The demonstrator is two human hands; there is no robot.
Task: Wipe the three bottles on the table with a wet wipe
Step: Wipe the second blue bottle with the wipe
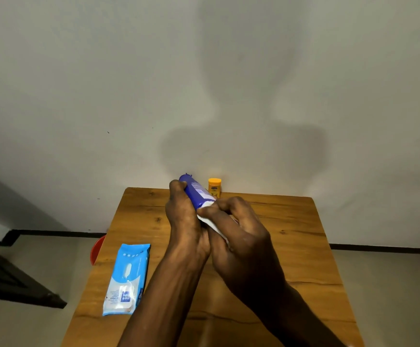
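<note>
both hands grip: left hand (184, 216) holds blue bottle (196, 192), right hand (239, 236) clasps wet wipe (210, 222).

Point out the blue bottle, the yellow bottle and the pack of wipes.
blue bottle (196, 190): head view, upper body above the hands.
yellow bottle (214, 184): head view, on its cap.
pack of wipes (128, 274): head view, middle of its top face.

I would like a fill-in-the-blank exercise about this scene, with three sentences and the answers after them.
1. The left hand grips a tilted plastic bottle whose colour is ____.
2. The right hand presses a white wet wipe against the ____ end of that bottle.
3. The small yellow bottle stands at the far edge of the wooden ____.

Missing words: blue; lower; table
</note>
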